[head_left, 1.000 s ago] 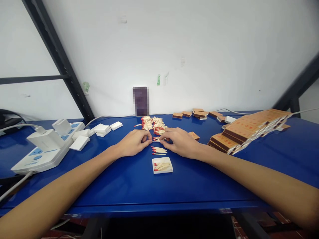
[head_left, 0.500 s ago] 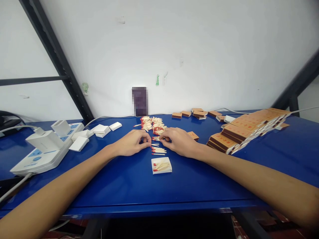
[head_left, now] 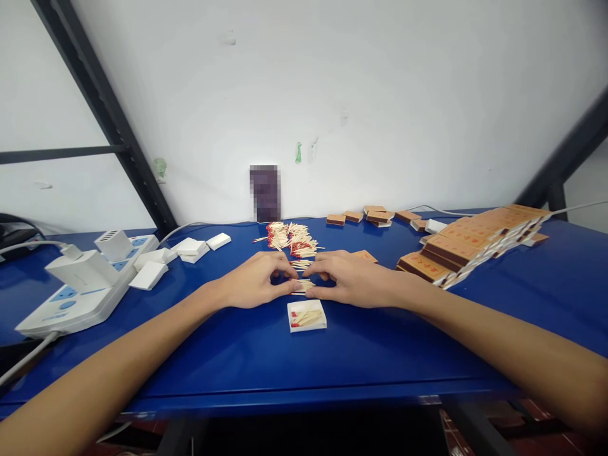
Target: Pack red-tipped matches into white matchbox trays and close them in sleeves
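Observation:
My left hand (head_left: 261, 278) and my right hand (head_left: 354, 278) face each other over a small row of red-tipped matches (head_left: 303, 285) on the blue table. Thumb and fingertips of each hand close around one end of this row, the left at the heads, the right at the bare ends. The fingers partly cover the matches. Just in front lies a white matchbox tray (head_left: 320, 324) with several matches in it. Behind the hands spreads a loose match pile (head_left: 300, 240), heads mostly to the left.
At right stand stacked brown matchboxes (head_left: 456, 247), with more loose boxes (head_left: 377, 214) at the back. White trays (head_left: 192, 248) lie at left beside a power strip (head_left: 95, 297) with chargers. A pixelated dark object (head_left: 265, 193) leans on the wall.
Both hands have come nearer to me and closer together, from beside the pile to the small row of matches. The tray stays where it was.

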`<state>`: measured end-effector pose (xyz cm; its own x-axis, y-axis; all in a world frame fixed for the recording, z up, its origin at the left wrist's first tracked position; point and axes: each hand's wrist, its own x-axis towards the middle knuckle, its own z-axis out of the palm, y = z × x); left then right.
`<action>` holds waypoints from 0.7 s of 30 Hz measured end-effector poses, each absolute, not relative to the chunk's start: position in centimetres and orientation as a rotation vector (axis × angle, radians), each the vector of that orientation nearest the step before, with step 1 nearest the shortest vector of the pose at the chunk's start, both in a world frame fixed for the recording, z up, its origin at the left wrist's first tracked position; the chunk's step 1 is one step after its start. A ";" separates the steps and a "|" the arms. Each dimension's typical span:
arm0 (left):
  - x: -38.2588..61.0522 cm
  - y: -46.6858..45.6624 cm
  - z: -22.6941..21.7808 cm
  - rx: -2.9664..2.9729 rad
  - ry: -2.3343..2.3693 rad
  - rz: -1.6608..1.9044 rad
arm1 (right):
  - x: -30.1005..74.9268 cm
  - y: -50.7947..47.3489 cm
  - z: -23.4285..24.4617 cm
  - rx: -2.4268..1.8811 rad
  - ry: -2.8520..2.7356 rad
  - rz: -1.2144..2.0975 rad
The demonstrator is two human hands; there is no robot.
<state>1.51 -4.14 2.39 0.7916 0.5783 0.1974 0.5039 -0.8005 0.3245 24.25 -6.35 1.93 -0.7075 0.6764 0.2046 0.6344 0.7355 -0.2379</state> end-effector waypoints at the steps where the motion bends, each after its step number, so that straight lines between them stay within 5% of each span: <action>1: 1.5 -4.1 2.4 2.734 0.827 0.416 | 24.2 -6.2 1.8 -1.024 -2.665 0.241; 21: 2.2 -4.4 1.8 2.551 0.919 0.404 | 23.4 -6.0 0.6 -1.067 -2.595 0.253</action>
